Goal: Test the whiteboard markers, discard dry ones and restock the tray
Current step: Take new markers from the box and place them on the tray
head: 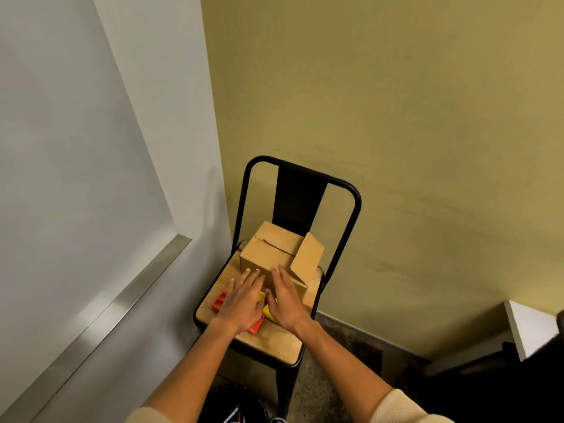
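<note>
A brown cardboard box [271, 251] with one flap raised sits on the wooden seat of a black metal chair [274, 340]. My left hand [242, 299] lies flat, fingers spread, over a red tray [220, 301], its fingertips at the box's front. My right hand [285, 300] rests flat beside it, fingers against the box's front right face, over a yellow object [269, 311]. Neither hand visibly grips anything. No markers show on the chair. The whiteboard [67, 166] fills the left, with its metal ledge [122, 303] running along the bottom.
A yellow wall stands behind the chair. A black bin [235, 407] with something inside sits on the floor below the chair's front. A white shelf edge [531, 328] and dark objects are at the right.
</note>
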